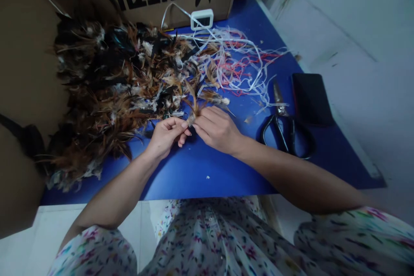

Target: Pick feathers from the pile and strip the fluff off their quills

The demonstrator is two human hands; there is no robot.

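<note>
With the hands at the dial's centre, a smooth blue table top [226, 181] is showing at six o'clock down to its near edge; its right edge is slanting from one to four o'clock along a pale wall [339, 21]; a heap of brown, black and white feathers [123, 82] is crowding eight to eleven; tangled white and red ribbons [239, 67] are lying at one; black-handled metal scissors [281, 111] are resting at three, beside a flat black rectangular object [312, 99]. The left hand [168, 134] is pinching a small brown feather tuft [194, 104] by its base, thumb and forefinger together on it; the right hand [219, 130] is gripping its other side with bent fingers, fingertips partly hidden; at twelve, a brown cardboard box [174, 8] is bearing "YUETU" in black, upside down, behind a small white dark-screened device [202, 12].
</note>
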